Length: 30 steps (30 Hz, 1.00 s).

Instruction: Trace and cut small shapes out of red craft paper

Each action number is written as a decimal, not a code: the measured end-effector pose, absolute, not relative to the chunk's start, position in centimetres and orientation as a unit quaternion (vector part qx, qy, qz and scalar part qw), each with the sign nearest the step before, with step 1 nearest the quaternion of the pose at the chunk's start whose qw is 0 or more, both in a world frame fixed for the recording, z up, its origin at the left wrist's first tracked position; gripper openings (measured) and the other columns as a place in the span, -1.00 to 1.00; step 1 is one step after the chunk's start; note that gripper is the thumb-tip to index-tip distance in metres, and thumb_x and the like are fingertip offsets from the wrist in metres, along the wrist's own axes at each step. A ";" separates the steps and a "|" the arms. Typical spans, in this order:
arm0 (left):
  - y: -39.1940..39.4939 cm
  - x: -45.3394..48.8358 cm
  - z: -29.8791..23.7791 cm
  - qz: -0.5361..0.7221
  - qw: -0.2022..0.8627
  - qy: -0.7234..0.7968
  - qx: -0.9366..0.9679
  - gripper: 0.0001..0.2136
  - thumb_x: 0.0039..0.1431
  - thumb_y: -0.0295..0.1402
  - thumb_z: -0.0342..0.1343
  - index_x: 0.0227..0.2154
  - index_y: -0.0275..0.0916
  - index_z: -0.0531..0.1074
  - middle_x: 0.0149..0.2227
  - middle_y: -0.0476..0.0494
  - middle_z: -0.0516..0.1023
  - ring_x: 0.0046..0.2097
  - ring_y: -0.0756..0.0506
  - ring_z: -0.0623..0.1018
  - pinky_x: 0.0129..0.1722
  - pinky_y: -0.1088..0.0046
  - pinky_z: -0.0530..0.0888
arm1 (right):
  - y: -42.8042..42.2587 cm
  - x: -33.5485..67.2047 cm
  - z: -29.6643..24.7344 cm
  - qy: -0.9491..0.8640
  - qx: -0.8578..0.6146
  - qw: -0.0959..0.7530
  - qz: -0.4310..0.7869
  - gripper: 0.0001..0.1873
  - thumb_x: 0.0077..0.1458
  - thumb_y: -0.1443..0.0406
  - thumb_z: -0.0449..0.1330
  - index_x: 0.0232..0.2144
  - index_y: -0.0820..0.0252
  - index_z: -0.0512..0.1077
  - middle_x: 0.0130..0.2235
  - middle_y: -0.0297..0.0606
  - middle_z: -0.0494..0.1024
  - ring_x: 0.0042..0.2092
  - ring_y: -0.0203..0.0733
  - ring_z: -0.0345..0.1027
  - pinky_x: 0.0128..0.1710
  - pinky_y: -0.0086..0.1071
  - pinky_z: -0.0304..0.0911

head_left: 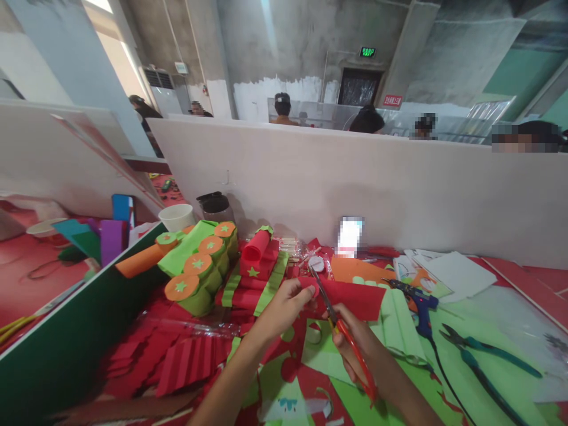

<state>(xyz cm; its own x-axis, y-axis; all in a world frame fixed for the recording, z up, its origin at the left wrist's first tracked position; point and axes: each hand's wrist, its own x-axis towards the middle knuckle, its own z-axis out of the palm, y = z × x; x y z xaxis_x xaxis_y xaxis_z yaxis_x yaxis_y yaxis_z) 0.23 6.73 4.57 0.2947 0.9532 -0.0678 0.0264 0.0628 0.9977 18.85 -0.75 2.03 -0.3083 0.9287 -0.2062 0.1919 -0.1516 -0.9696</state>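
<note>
My left hand [290,299] is closed, pinching a small red piece [315,290] of paper or foam between thumb and fingertips. A red sheet [355,299] lies directly behind the fingers. In my right hand [350,343] is a pair of scissors [355,349] with red handles, its blades pointing up and away beside the small red piece. Whether the blades touch that piece I cannot tell. Below the hands are green sheets [328,361] and a red disc [289,370]. A toy tank-like model [260,260] in red and green stands to the left of my left hand.
A green and orange model [199,260] with star-marked wheels stands at left, near stacked red strips [190,364]. On the right lie a glue gun [419,302] with its cord and green-handled pliers [470,349]. A white board [284,177] rises behind; people sit beyond it.
</note>
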 end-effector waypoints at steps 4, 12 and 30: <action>6.7 0.2 4.6 0.405 0.595 0.428 0.547 -0.76 0.08 -0.19 0.10 -0.52 -0.28 0.44 -0.56 -0.02 0.46 -0.46 -0.01 0.41 -0.40 0.49 0.30 | -0.4 18.6 1.9 -0.575 -0.474 0.325 0.582 -0.47 0.18 -0.08 0.12 0.06 0.05 0.19 -0.41 -0.49 0.31 -0.69 -0.53 0.02 -0.75 -0.61 -0.02; 6.9 0.7 4.1 0.444 0.594 0.411 0.530 -0.76 0.10 -0.19 0.07 -0.54 -0.24 0.41 -0.55 0.01 0.44 -0.45 -0.02 0.42 -0.37 0.49 0.33 | -0.6 18.3 2.3 -0.591 -0.474 0.316 0.572 -0.41 0.22 -0.12 0.04 0.07 0.16 0.20 -0.66 -0.60 0.16 -0.71 -0.45 -0.01 -0.74 -0.61 -0.01; 6.8 0.9 3.3 0.435 0.541 0.410 0.591 -0.71 0.20 -0.18 0.02 -0.55 -0.25 0.34 -0.55 0.01 0.39 -0.46 -0.01 0.36 -0.40 0.50 0.29 | -0.6 18.3 2.6 -0.642 -0.502 0.296 0.498 -0.06 0.04 -0.37 -0.14 0.17 0.19 0.13 -0.56 -0.49 0.23 -0.61 -0.38 0.08 -0.66 -0.53 0.02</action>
